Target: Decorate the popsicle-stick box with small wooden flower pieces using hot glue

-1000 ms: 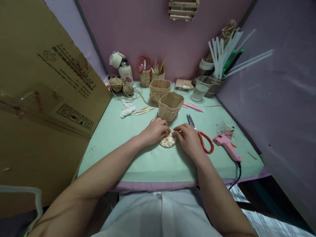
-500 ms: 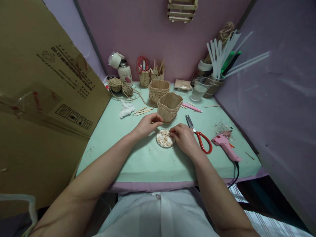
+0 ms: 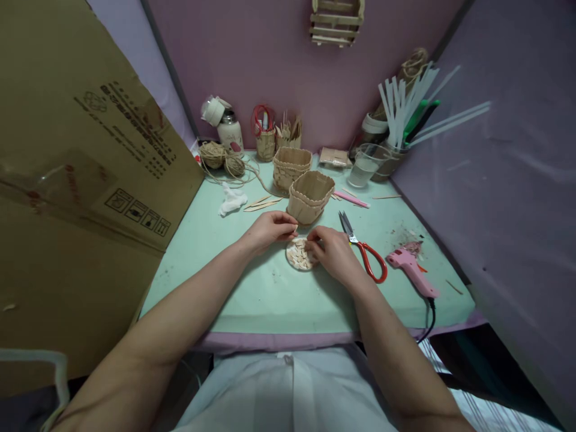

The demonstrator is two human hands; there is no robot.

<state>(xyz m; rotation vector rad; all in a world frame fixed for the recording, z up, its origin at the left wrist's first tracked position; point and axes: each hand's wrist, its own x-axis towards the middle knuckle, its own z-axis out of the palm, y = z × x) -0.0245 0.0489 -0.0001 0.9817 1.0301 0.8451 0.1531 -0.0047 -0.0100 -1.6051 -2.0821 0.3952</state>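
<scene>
A shallow round dish [image 3: 299, 259] filled with small pale wooden chips sits on the table between my hands. My left hand [image 3: 270, 231] is pinched just behind it, with the pale edge of a small wooden chip [image 3: 296, 228] showing at the fingertips. Over the dish's right side, the fingers of my right hand [image 3: 332, 247] are bent and closed together, and what they hold, if anything, is hidden. Just beyond my hands stands a basket [image 3: 310, 207] covered in wooden strips with a scalloped rim. A second basket [image 3: 288, 174], covered in wooden chips, stands behind it.
Red-handled scissors [image 3: 366, 255] lie right of my right hand, beside a pink glue gun [image 3: 411, 270]. A clear cup [image 3: 362, 171] and a pot of white glue sticks [image 3: 402, 114] stand back right. Twine balls [image 3: 216, 156] and crumpled tissue [image 3: 233, 199] lie left. A cardboard box [image 3: 90, 210] borders the left.
The fingers of my right hand have shifted slightly left over the dish. My left hand stays pinched near the basket's base. The whole view has tilted up slightly.
</scene>
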